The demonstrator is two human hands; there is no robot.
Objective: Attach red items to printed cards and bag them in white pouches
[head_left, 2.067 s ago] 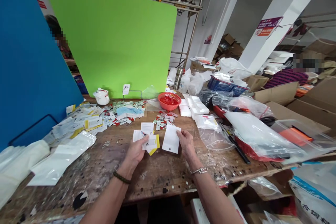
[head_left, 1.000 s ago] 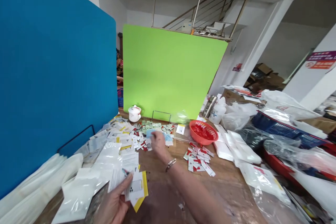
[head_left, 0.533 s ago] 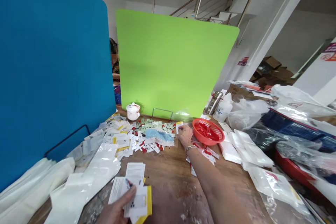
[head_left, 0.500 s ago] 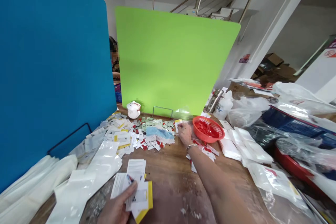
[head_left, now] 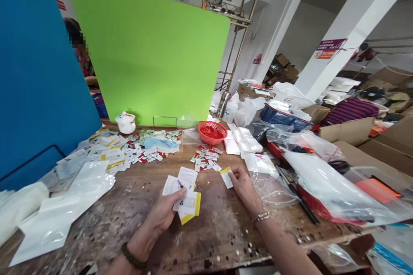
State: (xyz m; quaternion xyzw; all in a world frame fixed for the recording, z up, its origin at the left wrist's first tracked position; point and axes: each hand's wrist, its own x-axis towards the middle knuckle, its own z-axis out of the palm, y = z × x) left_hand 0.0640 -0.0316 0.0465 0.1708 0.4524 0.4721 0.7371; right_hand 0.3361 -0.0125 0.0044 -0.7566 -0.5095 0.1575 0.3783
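My left hand (head_left: pixel 167 207) is closed on several white cards (head_left: pixel 187 202) with yellow edges, fanned apart under the thumb. To the right, my right hand (head_left: pixel 242 184) pinches a single white card (head_left: pixel 227 178) with a yellow strip along its top. It is held above the wooden table (head_left: pixel 209 223), apart from the fanned cards. Just beyond lies a small heap of red-and-white tags (head_left: pixel 205 159). Farther left is a larger pile of small tags (head_left: pixel 138 150), with a pale blue patch (head_left: pixel 160 143) on it.
A red plastic basket (head_left: pixel 213 132) holds red pieces. Yellow-edged cards (head_left: pixel 111 154) and white plastic sheets (head_left: pixel 71 200) spread along the left. A lidded white pot (head_left: pixel 125 123) stands by the green panel (head_left: pixel 148 60). Plastic bags (head_left: pixel 335 184) crowd the right; a person sits behind the panels.
My right hand has drawn back from beside the red basket toward me, bringing the single card. My left hand still holds the fanned cards. The camera view has turned right.
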